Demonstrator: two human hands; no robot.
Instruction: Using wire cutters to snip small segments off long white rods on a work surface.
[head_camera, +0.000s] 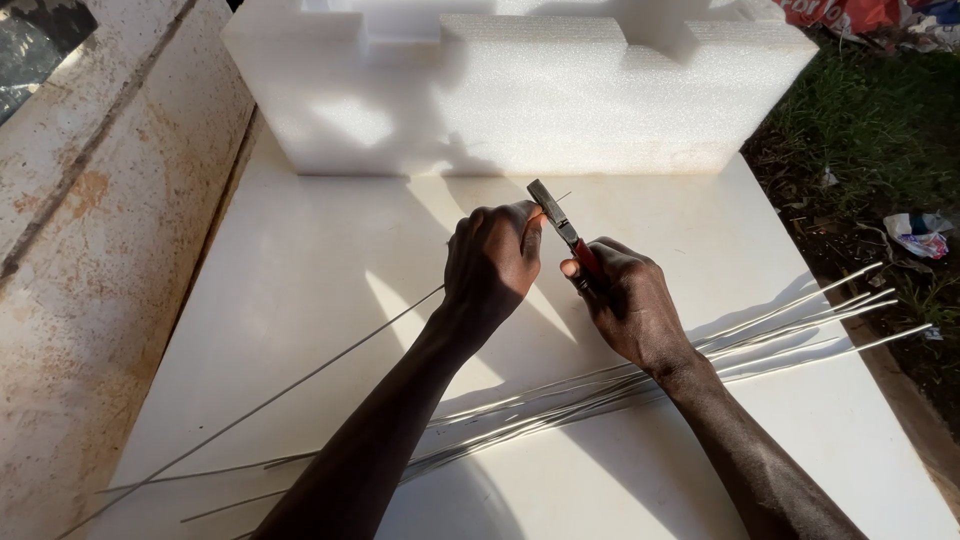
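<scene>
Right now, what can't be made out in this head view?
- Where the pliers bite the wire: covered by the left hand.
- Pliers handles: buried in the right hand.
- Wire's lower end: cut off by the bottom edge.
- Rod bundle middle: behind both forearms.

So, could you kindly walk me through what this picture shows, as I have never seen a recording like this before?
There is no machine here: a person works with two bare hands, filmed by one camera worn on the head, looking down. The left hand is closed around a long thin grey metal wire that runs off toward the lower left. The right hand holds red-handled metal pliers, whose tip meets the wire's end by the left hand. Under the arms, a bundle of similar thin metal rods lies on a flat white board. A large notched block of white foam stands at the far edge.
</scene>
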